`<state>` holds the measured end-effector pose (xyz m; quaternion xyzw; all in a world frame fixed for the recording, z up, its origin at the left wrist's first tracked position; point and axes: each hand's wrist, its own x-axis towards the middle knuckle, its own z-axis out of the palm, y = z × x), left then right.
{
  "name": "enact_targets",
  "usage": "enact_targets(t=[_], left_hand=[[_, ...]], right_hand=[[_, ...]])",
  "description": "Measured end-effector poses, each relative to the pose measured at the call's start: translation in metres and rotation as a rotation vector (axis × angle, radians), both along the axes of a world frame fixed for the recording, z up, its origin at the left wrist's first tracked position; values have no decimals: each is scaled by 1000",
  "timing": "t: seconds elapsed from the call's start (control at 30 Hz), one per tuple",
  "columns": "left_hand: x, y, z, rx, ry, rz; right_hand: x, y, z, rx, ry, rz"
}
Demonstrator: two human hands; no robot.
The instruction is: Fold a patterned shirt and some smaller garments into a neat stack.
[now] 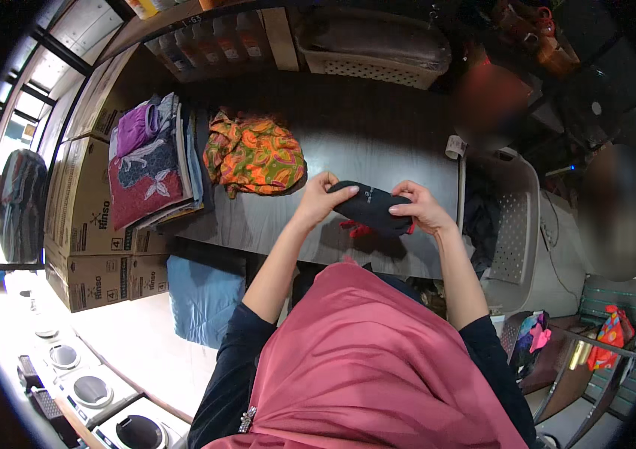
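Between my two hands a folded dark cloth item (371,209) with small pale print is stretched above the table. My left hand (320,196) pinches its left end, thumb on top. At the other end my right hand (421,206) grips it between thumb and fingers. A piece of red fabric (356,228) shows just below the dark item; its full shape is hidden. To the left lies a crumpled orange and green patterned cloth (256,154) on the grey wood-grain table (351,134). Beyond it stands a stack of folded clothes (146,179) with a purple folded piece (137,130) on top.
Cardboard cartons (90,196) are piled at the left. A pale plastic laundry basket (511,241) with dark clothes stands right of the table; another basket (374,64) is at the back. Light-blue fabric (205,300) hangs below the table's front left. Front-loading machines (93,390) line the lower left.
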<state>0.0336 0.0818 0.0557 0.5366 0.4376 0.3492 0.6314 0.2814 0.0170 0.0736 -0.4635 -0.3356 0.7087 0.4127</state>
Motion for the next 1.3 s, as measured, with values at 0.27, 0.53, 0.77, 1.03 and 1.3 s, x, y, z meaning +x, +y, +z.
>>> enact_targets(t=[0.27,0.53,0.77,1.03,1.3], left_hand=[[22,-43,-70,218,366,309],[58,-69,-98,203,683,305],[46,-80,-80,435,917,400],[-27,-52,-70,140,375,220],[-274,11,85,460,298,803]], right_hand=[[14,-11,-56,142,-424,-182],[18,-24,-97,597,-1198,-26],[15,-39,-101,587,-1441,54],[-50,2,-87,325,-829,-208],[-303,114,53,581,-256,-127]])
